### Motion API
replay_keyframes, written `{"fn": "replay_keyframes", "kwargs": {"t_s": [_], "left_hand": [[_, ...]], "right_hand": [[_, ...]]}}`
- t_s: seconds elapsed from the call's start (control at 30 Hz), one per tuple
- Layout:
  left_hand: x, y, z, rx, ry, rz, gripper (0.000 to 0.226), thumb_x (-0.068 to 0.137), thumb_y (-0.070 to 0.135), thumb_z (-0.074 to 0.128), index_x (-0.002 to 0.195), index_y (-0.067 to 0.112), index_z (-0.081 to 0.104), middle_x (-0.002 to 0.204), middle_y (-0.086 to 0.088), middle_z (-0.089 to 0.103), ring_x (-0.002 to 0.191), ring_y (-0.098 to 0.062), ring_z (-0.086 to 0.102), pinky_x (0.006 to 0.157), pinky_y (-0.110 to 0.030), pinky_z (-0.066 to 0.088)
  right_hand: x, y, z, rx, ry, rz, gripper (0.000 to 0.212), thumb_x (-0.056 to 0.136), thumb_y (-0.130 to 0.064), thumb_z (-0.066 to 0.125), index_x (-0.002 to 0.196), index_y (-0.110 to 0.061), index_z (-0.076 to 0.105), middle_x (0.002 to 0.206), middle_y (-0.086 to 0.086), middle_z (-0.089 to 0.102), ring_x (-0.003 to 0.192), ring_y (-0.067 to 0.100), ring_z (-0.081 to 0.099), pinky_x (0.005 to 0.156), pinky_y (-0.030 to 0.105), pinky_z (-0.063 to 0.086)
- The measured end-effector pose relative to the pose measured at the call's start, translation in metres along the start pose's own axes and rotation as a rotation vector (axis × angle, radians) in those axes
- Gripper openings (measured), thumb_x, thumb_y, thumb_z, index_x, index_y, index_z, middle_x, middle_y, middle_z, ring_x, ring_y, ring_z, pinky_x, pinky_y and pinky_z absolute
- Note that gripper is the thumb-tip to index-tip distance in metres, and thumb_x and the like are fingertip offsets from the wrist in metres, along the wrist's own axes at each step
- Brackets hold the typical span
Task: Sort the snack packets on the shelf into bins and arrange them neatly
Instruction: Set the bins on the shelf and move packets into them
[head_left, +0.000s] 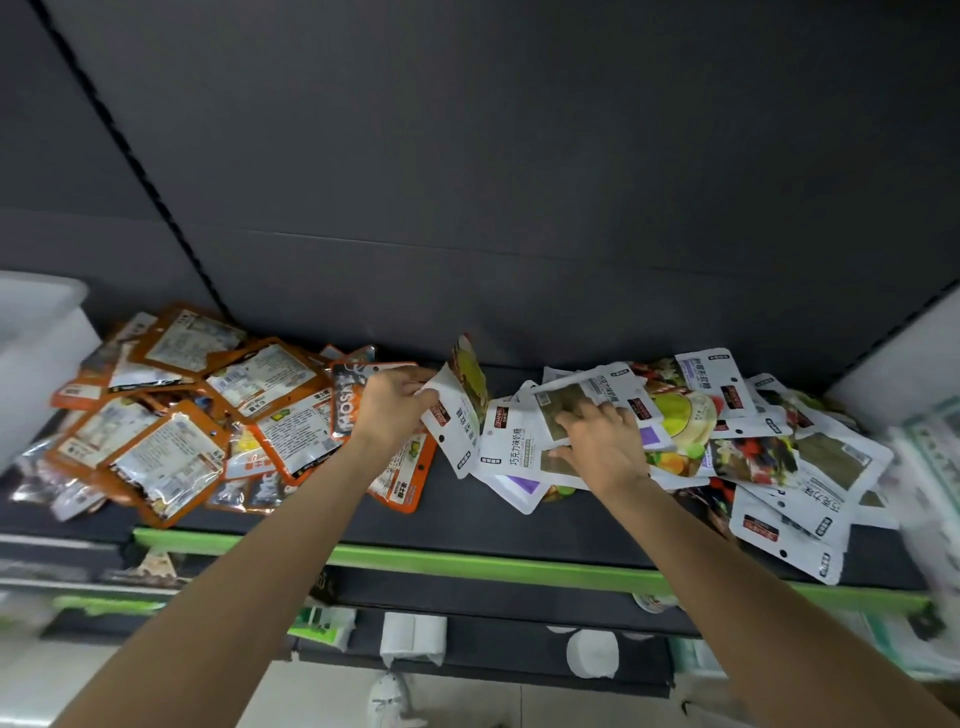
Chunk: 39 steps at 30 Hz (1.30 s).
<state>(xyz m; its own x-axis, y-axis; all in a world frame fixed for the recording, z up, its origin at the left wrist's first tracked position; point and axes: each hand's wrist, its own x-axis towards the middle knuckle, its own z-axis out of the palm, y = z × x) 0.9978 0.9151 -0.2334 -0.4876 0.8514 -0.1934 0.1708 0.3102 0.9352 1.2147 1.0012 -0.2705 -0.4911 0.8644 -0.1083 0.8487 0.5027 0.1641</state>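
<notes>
Where the dark shelf (519, 525) runs behind its green front strip (467, 564), two heaps of flat, glossy snack packets lie; the orange packets (171, 415), too many and too overlapped to count, sit left, one reading "MOSA"; the white packets (769, 457) sit right, several printed 巧克力味奶糖; the left hand (389, 405) pinches one white pouch (457, 426) upright between the heaps; the right hand (602, 447) presses spread fingers on the white heap; a white bin (36, 353) stands far left.

White paper rolls (592, 653) sit on a lower shelf (493, 639).
</notes>
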Motion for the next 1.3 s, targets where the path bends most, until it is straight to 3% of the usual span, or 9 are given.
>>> {"fn": "replay_keyframes", "kwargs": {"t_s": [0.07,0.13,0.3,0.4,0.47,0.57,0.77,1.03,1.3], "left_hand": [[-0.003,-0.004,-0.003,-0.037,-0.042,-0.028,0.020,0.087,-0.002,0.060,0.103,0.010,0.065,0.106,-0.010,0.069,0.085,-0.020,0.069,0.077,-0.042,0.058],[-0.007,-0.004,-0.004,-0.057,-0.031,-0.017,0.014,0.085,0.001,0.065,0.088,0.015,0.066,0.101,-0.010,0.071,0.086,-0.022,0.069,0.076,-0.041,0.058],[-0.005,0.014,-0.008,0.023,0.114,0.074,0.010,0.085,0.011,0.068,0.094,0.007,0.069,0.090,-0.005,0.070,0.077,-0.013,0.066,0.051,-0.017,0.053],[-0.006,0.029,-0.009,0.191,0.148,0.193,0.014,0.085,0.014,0.069,0.097,0.010,0.073,0.091,0.001,0.070,0.081,-0.008,0.063,0.066,-0.015,0.050],[-0.009,0.039,-0.012,0.214,0.172,0.226,0.014,0.085,0.014,0.069,0.098,0.011,0.073,0.096,0.000,0.071,0.087,-0.011,0.065,0.076,-0.022,0.051],[-0.013,0.053,-0.020,0.260,0.221,0.249,0.003,0.084,0.020,0.070,0.086,0.019,0.069,0.091,-0.002,0.072,0.075,-0.018,0.066,0.069,-0.034,0.056],[-0.037,0.078,-0.046,0.514,0.263,0.379,0.004,0.084,0.027,0.068,0.081,0.026,0.068,0.076,0.010,0.068,0.072,-0.014,0.063,0.061,-0.028,0.048],[-0.065,0.055,-0.122,0.481,0.334,0.433,0.007,0.086,0.028,0.068,0.084,0.026,0.074,0.077,0.013,0.069,0.070,0.000,0.062,0.060,-0.024,0.051],[-0.089,0.014,-0.251,0.455,0.410,0.381,0.007,0.086,0.030,0.066,0.081,0.030,0.071,0.069,0.012,0.066,0.064,-0.002,0.059,0.059,-0.026,0.048]], "right_hand": [[-0.001,0.000,-0.001,-0.031,0.028,-0.006,0.036,0.094,-0.037,0.052,0.128,-0.026,0.053,0.126,0.003,0.056,0.117,0.026,0.051,0.096,0.035,0.037],[-0.002,0.001,-0.005,-0.033,0.046,0.012,0.027,0.095,-0.027,0.051,0.121,-0.027,0.059,0.118,0.001,0.060,0.108,0.024,0.056,0.089,0.032,0.042],[-0.004,0.014,-0.031,0.073,0.179,0.072,0.017,0.093,-0.011,0.051,0.105,-0.017,0.061,0.100,0.004,0.066,0.089,0.026,0.064,0.065,0.030,0.043],[-0.007,0.022,-0.051,0.238,0.438,0.090,0.002,0.086,-0.010,0.065,0.086,-0.012,0.066,0.071,0.008,0.066,0.059,0.027,0.064,0.048,0.026,0.036],[-0.010,0.027,-0.068,0.396,0.529,0.119,0.011,0.092,-0.018,0.059,0.089,-0.012,0.069,0.071,0.011,0.067,0.061,0.030,0.064,0.052,0.029,0.041],[-0.008,0.029,-0.094,0.567,0.448,0.165,0.016,0.096,-0.025,0.052,0.098,-0.019,0.067,0.082,0.005,0.070,0.072,0.027,0.064,0.059,0.032,0.048],[-0.006,0.010,-0.117,0.776,0.340,0.094,0.009,0.093,-0.017,0.057,0.098,-0.018,0.064,0.096,-0.003,0.069,0.086,0.018,0.065,0.077,0.033,0.052],[0.000,-0.060,-0.143,0.876,0.408,-0.100,0.008,0.090,-0.022,0.062,0.083,-0.020,0.066,0.071,-0.008,0.065,0.067,0.015,0.062,0.067,0.035,0.051],[-0.006,-0.198,-0.182,0.920,0.446,-0.309,0.006,0.088,-0.019,0.064,0.084,-0.018,0.068,0.073,-0.008,0.066,0.070,0.013,0.063,0.066,0.034,0.052]]}}
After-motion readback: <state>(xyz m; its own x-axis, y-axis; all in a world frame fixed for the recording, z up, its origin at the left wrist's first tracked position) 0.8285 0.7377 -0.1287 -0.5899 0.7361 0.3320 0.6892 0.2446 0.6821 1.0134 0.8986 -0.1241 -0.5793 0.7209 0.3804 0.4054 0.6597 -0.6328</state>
